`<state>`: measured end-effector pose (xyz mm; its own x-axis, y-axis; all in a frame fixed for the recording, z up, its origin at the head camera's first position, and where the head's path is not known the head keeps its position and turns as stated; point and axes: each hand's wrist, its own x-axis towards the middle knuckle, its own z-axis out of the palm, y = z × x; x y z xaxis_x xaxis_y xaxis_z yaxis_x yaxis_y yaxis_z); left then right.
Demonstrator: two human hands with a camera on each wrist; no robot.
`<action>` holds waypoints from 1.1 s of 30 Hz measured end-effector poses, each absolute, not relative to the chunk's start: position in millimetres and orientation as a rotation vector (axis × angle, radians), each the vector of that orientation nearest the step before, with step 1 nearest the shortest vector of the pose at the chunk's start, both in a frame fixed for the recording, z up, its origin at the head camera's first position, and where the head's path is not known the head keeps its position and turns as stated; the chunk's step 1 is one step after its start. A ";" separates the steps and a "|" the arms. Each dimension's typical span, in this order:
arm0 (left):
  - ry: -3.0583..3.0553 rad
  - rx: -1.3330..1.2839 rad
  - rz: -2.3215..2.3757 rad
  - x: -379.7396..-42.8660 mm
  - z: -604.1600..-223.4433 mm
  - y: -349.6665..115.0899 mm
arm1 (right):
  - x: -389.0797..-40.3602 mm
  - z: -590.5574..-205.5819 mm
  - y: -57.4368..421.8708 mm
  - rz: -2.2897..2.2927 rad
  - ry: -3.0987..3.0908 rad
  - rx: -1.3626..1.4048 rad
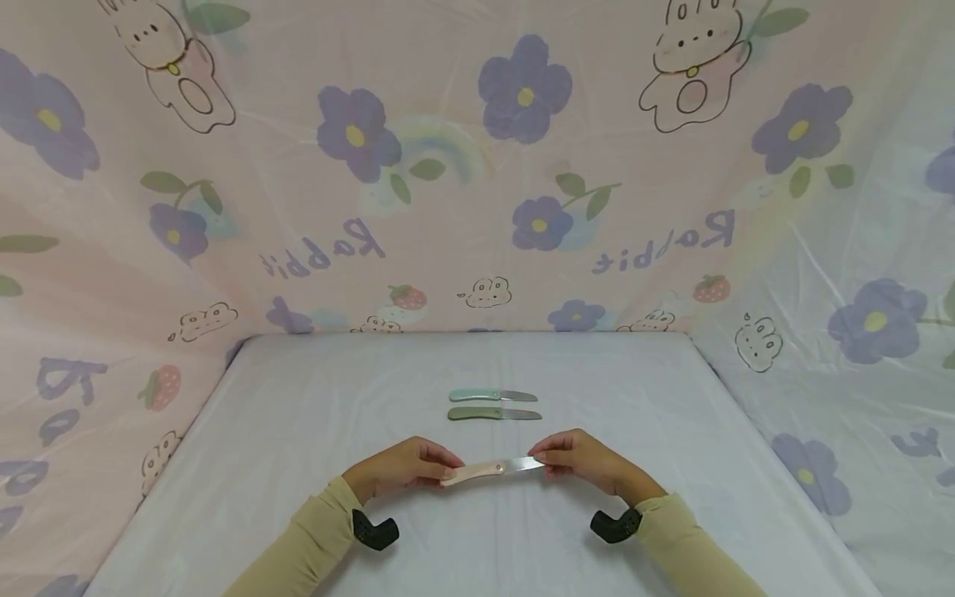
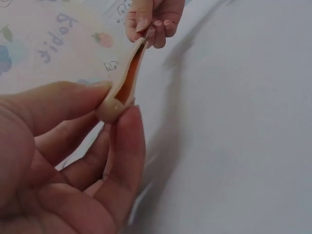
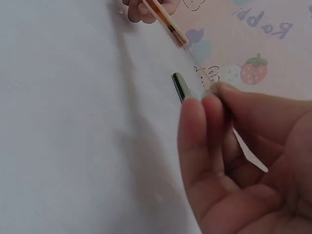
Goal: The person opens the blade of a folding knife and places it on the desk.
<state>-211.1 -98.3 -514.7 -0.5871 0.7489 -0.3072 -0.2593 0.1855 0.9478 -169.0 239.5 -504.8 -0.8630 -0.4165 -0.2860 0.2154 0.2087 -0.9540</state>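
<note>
A folding knife with a pale pink handle [image 1: 477, 472] is stretched between both hands, its blade unfolded to the right. My left hand [image 1: 409, 464] pinches the handle's end between thumb and fingers; in the left wrist view the handle's open slot [image 2: 129, 80] shows. At the blade's tip, my right hand [image 1: 584, 458] pinches the metal [image 1: 525, 464] with thumb and fingers. Beyond the hands, a mint-green folding knife [image 1: 474, 395] and an olive-green folding knife [image 1: 474, 413] lie parallel on the table, both with blades out to the right. The blade tip is hidden by the right fingers.
A white cloth covers the table [image 1: 313, 390]. Printed fabric walls [image 1: 448, 207] with flowers and rabbits rise at the back and both sides. A black wrist device [image 1: 375, 531] sits at the left cuff, and another black device [image 1: 615, 526] at the right cuff.
</note>
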 end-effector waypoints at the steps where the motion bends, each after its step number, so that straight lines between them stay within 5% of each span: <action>1: 1.643 0.451 1.548 -211.1 -516.7 -97.6 | -169.1 -504.9 239.4 -1.710 2.002 -0.172; 33: 1.817 0.093 2.045 -222.1 -524.9 -81.3 | -181.3 -519.5 233.3 -2.062 2.017 0.146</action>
<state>-222.1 -81.3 -524.9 -0.9173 0.3368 -0.2125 -0.2506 -0.0737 0.9653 -181.3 233.3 -519.5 -0.9630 -0.1092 -0.2463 0.2486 -0.0082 -0.9686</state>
